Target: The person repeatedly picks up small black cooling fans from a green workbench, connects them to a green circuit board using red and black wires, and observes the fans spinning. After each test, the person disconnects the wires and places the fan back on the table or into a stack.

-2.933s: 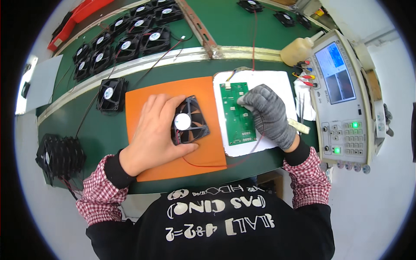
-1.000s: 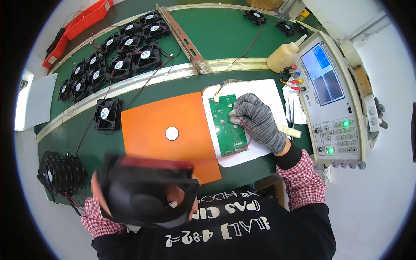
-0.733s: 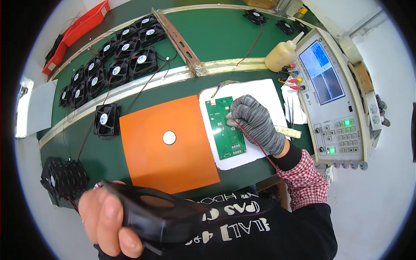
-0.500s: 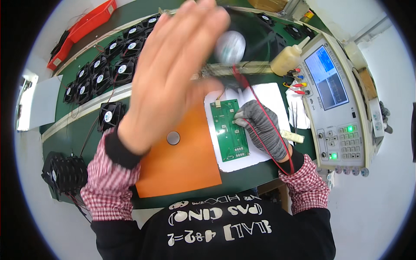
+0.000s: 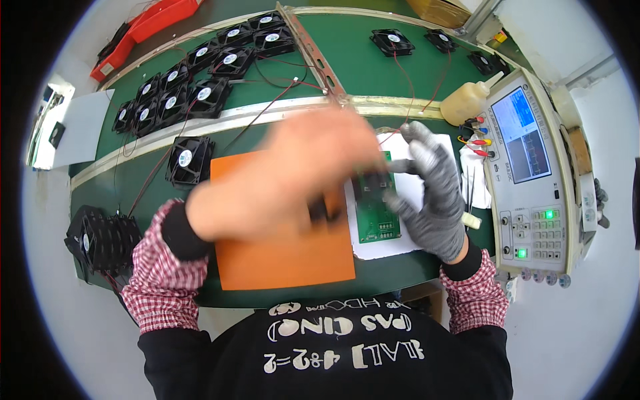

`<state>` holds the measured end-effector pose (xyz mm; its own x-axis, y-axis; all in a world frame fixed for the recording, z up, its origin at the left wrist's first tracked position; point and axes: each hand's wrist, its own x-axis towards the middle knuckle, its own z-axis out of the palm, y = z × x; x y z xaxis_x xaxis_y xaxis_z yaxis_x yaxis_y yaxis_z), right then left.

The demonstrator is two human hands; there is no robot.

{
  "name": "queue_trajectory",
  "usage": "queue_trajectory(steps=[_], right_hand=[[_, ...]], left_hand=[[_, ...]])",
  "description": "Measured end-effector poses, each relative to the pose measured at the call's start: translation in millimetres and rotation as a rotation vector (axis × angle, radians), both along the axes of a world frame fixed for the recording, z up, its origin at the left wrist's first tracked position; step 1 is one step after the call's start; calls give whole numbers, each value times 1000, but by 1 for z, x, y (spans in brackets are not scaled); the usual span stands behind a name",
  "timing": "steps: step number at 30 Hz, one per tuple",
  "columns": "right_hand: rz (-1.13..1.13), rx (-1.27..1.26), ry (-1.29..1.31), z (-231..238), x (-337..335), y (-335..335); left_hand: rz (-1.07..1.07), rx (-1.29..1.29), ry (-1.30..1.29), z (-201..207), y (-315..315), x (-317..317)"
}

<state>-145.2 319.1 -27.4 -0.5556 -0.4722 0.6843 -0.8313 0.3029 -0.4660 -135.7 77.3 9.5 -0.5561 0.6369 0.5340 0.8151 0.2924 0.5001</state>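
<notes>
A: Nearest?
B: Orange mat, probably protecting the worktop. Above it, left hand, motion-blurred; cannot tell whether its fingers grip the dark object beneath, probably a fan.
A: Right hand?
B: Gloved, fingers apart at the circuit board; white pad underneath, presumably insulating.
A: Beyond?
B: Fans grouped closely, likely saving space.

The place was an electronics workshop: identical black axial fans sat grouped on a green workbench, a bare circuit board lay nearer, a test instrument with a lit screen stood at right, and red bins stood far left.
</notes>
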Motion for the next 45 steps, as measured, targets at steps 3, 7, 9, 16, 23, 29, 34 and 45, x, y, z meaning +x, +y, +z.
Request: queue_trajectory(steps=[3,7,9,16,23,29,34,45], right_hand=[[389,200,-107,1,10,-7],[249,468,143,-12,1,14],[-16,614,80,0,-11,31],[-71,176,-525,-27,-27,32],[29,40,-589,-44,-29,24],[28,166,-452,-50,-31,27],[29,145,-496,-48,-30,28],[18,161,-434,-50,-31,24]], left_hand=[[-283,-267,196,0,22,67],[-178,-477,20,13,-29,67],[349,-708,133,21,-56,56],[652,-453,397,-23,-57,60],[518,-492,179,-35,-45,55],[451,-288,-184,-46,-27,67],[536,-305,300,-25,-15,79],[-368,740,-1145,5,-45,131]])
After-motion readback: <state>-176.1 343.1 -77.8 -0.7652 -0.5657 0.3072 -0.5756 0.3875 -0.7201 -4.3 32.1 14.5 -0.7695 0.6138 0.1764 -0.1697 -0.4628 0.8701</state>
